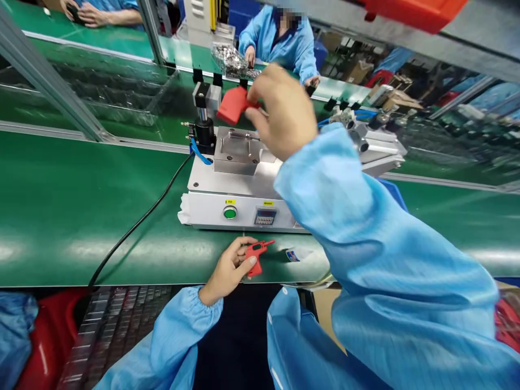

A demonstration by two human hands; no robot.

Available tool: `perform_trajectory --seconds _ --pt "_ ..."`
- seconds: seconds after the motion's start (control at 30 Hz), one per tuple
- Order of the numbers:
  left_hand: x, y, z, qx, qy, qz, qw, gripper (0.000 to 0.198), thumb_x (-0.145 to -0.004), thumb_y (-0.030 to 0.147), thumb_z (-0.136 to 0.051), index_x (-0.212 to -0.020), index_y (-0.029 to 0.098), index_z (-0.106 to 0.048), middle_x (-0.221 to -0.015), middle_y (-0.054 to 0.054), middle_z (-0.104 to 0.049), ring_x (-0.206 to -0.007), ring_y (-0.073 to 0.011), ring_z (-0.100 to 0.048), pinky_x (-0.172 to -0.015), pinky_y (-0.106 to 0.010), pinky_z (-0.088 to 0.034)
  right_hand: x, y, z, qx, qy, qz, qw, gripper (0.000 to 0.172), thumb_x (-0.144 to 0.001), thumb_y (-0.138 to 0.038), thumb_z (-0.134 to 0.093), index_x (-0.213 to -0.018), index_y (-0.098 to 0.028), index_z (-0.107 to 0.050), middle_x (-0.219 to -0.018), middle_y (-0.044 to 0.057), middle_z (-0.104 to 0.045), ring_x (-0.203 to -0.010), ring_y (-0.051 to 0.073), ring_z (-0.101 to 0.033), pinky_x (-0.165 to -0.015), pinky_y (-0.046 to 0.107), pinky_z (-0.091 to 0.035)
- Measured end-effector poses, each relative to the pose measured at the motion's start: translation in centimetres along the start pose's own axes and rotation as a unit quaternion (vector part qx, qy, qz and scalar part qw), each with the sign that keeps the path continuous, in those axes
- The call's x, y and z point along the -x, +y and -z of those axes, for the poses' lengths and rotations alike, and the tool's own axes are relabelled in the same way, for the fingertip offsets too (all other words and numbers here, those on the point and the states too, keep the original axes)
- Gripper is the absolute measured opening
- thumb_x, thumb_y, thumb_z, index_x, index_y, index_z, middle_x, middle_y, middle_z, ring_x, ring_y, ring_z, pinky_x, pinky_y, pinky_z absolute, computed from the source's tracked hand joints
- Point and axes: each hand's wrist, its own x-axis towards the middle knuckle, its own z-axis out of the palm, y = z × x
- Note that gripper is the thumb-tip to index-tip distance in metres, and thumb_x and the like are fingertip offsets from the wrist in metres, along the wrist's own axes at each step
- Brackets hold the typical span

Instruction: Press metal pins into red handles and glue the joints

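My left hand [229, 271] is closed around a small red pistol-shaped plastic part [255, 259], low over the bench's front edge. A thin red tip points out to the right from it. Higher up, my right hand [282, 111] pinches another red plastic part [233, 104], slightly smeared by motion. That part hangs above a metal fixture block [235, 154] on a bench-top machine [239, 184]. The machine's front carries a green button [229, 212] and a small counter display [265, 216]. My right forearm hides the machine's right side.
A black cable [142, 219] runs from the machine across the green bench [60, 206]. A small label [292, 255] lies in front of the machine. Clear plastic trays [117, 319] stand below at left. Metal frame posts [52, 76] rise at left. Across the line, a co-worker [278, 43] sits by a bag of small parts [229, 58].
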Motion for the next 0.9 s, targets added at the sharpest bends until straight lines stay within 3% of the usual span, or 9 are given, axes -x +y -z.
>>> perform_trajectory --seconds 0.13,0.27,0.47,0.57,0.67,0.73,0.8,0.9 --pt "0.1 0.2 0.0 -0.015 0.007 -0.01 1.0 0.06 -0.09 0.067 -0.079 -0.122 0.02 -0.059 -0.093 -0.004 -0.072 -0.064 -0.0115 -0.058 -0.059 -0.023 -0.05 5.9 3.3 1.6 -0.069 0.059 0.043 0.995 0.01 -0.102 -0.021 -0.065 -0.108 -0.018 -0.072 -0.121 0.011 -0.071 -0.115 0.029 -0.069 -0.106 0.044 -0.056" --pt "0.0 0.0 -0.1 -0.041 0.015 -0.03 0.999 0.051 -0.091 0.059 -0.079 -0.119 0.021 -0.06 -0.097 -0.003 -0.07 -0.074 -0.0136 -0.059 -0.067 -0.024 -0.051 11.5 7.5 -0.8 -0.138 0.049 0.057 0.988 0.015 -0.1 -0.026 -0.061 -0.103 -0.019 -0.074 -0.108 0.012 -0.075 -0.101 0.029 -0.073 -0.091 0.045 -0.061" --pt "-0.3 -0.6 0.2 -0.135 0.018 -0.037 0.99 0.037 -0.091 0.043 -0.075 -0.117 0.02 -0.062 -0.103 -0.004 -0.068 -0.084 -0.0174 -0.061 -0.078 -0.028 -0.051 13.1 10.1 -4.8 -0.185 0.046 0.008 0.982 0.012 -0.095 -0.024 -0.065 -0.102 -0.02 -0.074 -0.104 0.011 -0.077 -0.097 0.028 -0.075 -0.088 0.043 -0.061" --pt "-0.5 -0.8 0.0 -0.155 0.024 -0.036 0.987 0.033 -0.09 0.039 -0.074 -0.114 0.02 -0.064 -0.101 -0.005 -0.069 -0.086 -0.0188 -0.062 -0.079 -0.029 -0.051 13.6 10.0 -4.8 -0.206 0.06 0.017 0.976 0.015 -0.095 -0.024 -0.065 -0.108 -0.02 -0.073 -0.109 0.012 -0.078 -0.103 0.029 -0.075 -0.094 0.045 -0.061" --pt "-0.1 -0.7 -0.3 -0.166 0.041 -0.043 0.984 0.03 -0.089 0.038 -0.072 -0.112 0.019 -0.065 -0.105 -0.006 -0.071 -0.091 -0.0204 -0.066 -0.083 -0.031 -0.053 16.0 9.9 -3.7 -0.228 0.101 -0.008 0.968 0.018 -0.102 -0.033 -0.063 -0.112 -0.022 -0.073 -0.117 0.013 -0.077 -0.111 0.03 -0.074 -0.098 0.047 -0.061" --pt "0.7 0.3 -0.3 -0.204 0.046 -0.037 0.977 0.028 -0.09 0.036 -0.071 -0.113 0.02 -0.066 -0.105 -0.007 -0.074 -0.091 -0.0213 -0.068 -0.082 -0.031 -0.055 18.5 9.9 -3.0 -0.255 0.124 -0.053 0.957 0.021 -0.103 -0.039 -0.064 -0.113 -0.024 -0.074 -0.116 0.012 -0.078 -0.108 0.03 -0.075 -0.096 0.046 -0.063" --pt "1.5 2.6 -0.1 -0.266 0.037 -0.044 0.962 0.028 -0.093 0.034 -0.07 -0.118 0.021 -0.066 -0.109 -0.008 -0.077 -0.094 -0.0228 -0.071 -0.083 -0.032 -0.057 21.6 9.6 -3.1 -0.291 0.144 -0.116 0.939 0.022 -0.102 -0.043 -0.066 -0.11 -0.025 -0.076 -0.112 0.01 -0.078 -0.101 0.029 -0.076 -0.092 0.045 -0.065" --pt "1.3 9.0 0.2 -0.374 0.016 -0.142 0.916 0.029 -0.099 0.032 -0.066 -0.126 0.023 -0.064 -0.121 -0.01 -0.078 -0.106 -0.0252 -0.075 -0.093 -0.036 -0.06 25.9 8.8 -4.8 -0.347 0.184 -0.222 0.893 0.025 -0.099 -0.049 -0.07 -0.104 -0.026 -0.079 -0.106 0.01 -0.079 -0.098 0.03 -0.077 -0.09 0.047 -0.066"
